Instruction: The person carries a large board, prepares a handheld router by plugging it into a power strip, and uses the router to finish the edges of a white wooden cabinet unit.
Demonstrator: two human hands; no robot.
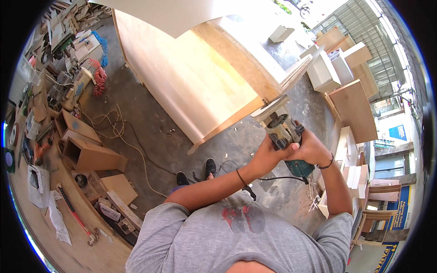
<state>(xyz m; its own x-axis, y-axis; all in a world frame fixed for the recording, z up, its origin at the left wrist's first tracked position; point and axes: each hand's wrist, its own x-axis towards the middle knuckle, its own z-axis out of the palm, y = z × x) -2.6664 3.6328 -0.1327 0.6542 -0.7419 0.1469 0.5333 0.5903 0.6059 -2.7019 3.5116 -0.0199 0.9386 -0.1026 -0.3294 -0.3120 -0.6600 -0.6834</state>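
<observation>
Both my hands grip a trim router (283, 123) with a teal motor body and a dusty grey base. My left hand (269, 157) wraps its near side, the thumb pointing toward my right hand (314, 148), which closes round the other side. The router is tilted, its flat base plate facing away from me beside the near right corner of a large plywood panel (182, 73). Whether the plate touches that corner I cannot tell. A black cord (282, 177) trails from the teal end toward my body. The palm sides of both hands are hidden.
A white sheet (159, 13) overlaps the panel's far side. On the left, a workbench (109, 252) holds a red-handled tool (77, 216); wooden boxes (91, 154) stand beside it. A pale cable (141, 154) snakes over the concrete floor. White cabinet parts (323, 70) stack up at right.
</observation>
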